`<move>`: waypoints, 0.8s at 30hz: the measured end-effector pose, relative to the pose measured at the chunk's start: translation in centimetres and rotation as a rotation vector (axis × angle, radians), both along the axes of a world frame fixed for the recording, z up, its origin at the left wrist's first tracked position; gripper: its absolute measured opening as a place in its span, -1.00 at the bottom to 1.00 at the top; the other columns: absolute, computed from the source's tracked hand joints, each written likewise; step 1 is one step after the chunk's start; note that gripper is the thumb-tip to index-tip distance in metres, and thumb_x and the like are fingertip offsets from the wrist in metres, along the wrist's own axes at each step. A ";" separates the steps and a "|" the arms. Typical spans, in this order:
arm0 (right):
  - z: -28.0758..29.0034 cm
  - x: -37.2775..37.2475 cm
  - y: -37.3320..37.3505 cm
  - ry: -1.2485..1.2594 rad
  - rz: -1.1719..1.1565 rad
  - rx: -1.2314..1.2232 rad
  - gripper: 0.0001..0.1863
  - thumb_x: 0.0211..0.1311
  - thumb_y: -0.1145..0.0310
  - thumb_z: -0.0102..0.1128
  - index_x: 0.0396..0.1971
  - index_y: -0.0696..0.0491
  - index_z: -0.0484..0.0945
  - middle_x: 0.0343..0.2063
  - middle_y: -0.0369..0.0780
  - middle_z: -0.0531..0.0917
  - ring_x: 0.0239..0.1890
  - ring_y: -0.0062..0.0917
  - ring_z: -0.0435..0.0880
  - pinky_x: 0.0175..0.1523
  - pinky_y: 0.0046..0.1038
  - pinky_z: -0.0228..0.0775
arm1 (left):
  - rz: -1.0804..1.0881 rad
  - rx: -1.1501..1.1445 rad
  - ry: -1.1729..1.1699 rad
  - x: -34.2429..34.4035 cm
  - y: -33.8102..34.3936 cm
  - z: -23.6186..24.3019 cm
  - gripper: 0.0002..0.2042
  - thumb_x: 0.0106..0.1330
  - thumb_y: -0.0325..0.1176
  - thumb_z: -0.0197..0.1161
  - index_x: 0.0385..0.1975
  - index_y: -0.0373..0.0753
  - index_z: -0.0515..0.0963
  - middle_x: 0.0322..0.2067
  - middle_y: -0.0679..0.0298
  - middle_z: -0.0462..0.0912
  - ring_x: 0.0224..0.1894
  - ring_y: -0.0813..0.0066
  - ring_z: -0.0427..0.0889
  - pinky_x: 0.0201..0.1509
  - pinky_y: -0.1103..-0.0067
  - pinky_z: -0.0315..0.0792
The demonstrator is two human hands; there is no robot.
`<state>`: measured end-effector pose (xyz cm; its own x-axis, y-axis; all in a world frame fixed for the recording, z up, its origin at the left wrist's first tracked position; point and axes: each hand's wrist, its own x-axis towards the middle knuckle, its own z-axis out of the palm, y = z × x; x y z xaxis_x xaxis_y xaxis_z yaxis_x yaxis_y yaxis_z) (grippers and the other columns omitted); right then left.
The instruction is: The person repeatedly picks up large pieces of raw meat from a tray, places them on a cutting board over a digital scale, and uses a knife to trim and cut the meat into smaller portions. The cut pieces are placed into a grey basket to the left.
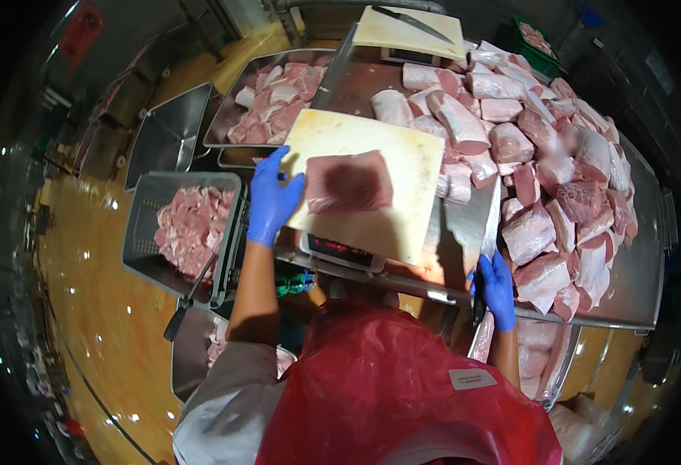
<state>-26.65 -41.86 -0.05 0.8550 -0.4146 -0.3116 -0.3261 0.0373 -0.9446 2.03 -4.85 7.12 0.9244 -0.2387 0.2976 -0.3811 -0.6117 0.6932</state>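
My left hand (273,203), in a blue glove, is at the left edge of a white cutting board (410,155). Its thumb and fingers are apart, with nothing held between them. On the board lies a flat, roughly rectangular slab of pink meat (349,183), partly in shadow, just right of that hand. A scale (342,252) shows under the board's near edge. My right hand (496,291), also gloved in blue, is closed round the black handle of a knife (491,225). The blade points away from me, between the board and a large heap of meat pieces (538,225).
The heap covers the right of a steel table (627,294). Left stand a grey crate (135,232) and a metal bin (220,128), both with cut meat. A second board (379,35) with another knife (414,23) is at the far end. A green basket (538,62) stands behind.
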 end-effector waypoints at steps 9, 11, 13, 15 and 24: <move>4.0 19.8 4.6 -0.186 0.378 -0.167 -0.62 0.54 0.20 0.03 0.09 0.17 0.61 -0.14 -0.32 0.70 -0.16 -0.71 0.57 0.05 -0.58 0.39 | 0.023 -0.053 -0.067 -3.2 -5.2 -8.2 -0.17 0.22 -0.01 0.40 0.37 -0.41 0.25 0.09 -0.38 0.43 0.12 -0.40 0.45 0.24 0.01 0.37; 1.2 22.8 6.0 -0.267 0.391 0.021 -0.62 0.52 0.15 0.08 -0.06 0.21 0.63 -0.32 -0.30 0.69 -0.29 -0.65 0.54 -0.03 -0.53 0.40 | 0.058 0.009 0.008 -2.2 -7.5 -7.2 -0.20 0.22 0.02 0.38 0.34 -0.41 0.29 0.06 -0.41 0.43 0.07 -0.44 0.45 0.22 -0.02 0.37; 2.0 21.7 9.1 -0.163 0.370 -0.091 -0.65 0.50 0.11 0.14 -0.21 0.14 0.62 -0.39 -0.32 0.67 -0.36 -0.67 0.51 -0.13 -0.54 0.41 | 0.105 0.123 0.043 -0.8 -8.3 -6.8 -0.23 0.22 0.02 0.37 0.29 -0.42 0.35 0.03 -0.41 0.45 0.02 -0.43 0.46 0.18 -0.03 0.37; 3.3 19.2 11.7 -0.178 0.331 -0.020 -0.64 0.51 0.11 0.13 -0.16 0.15 0.63 -0.35 -0.29 0.69 -0.33 -0.65 0.54 -0.12 -0.53 0.43 | -0.234 0.086 -0.024 3.4 -7.7 -5.6 -0.44 0.26 -0.08 0.36 0.14 -0.36 0.50 -0.04 -0.20 0.56 0.04 -0.20 0.51 0.16 0.12 0.43; 3.9 10.6 11.0 -0.193 -0.004 0.175 -0.78 0.59 0.23 -0.02 -0.10 0.09 0.42 -0.46 -0.21 0.65 -0.58 -0.58 0.62 -0.44 -0.51 0.57 | -0.553 -0.278 -0.501 7.5 -3.7 -2.7 -0.79 0.16 -0.49 0.39 -0.19 -0.30 0.65 -0.25 0.08 0.61 -0.13 0.09 0.62 -0.05 0.39 0.54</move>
<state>-16.06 -30.91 3.85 0.9039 -0.3724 -0.2105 -0.1403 0.2068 -0.9683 9.57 -8.52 4.42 0.4340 -0.4800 0.7624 -0.8857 -0.0724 0.4586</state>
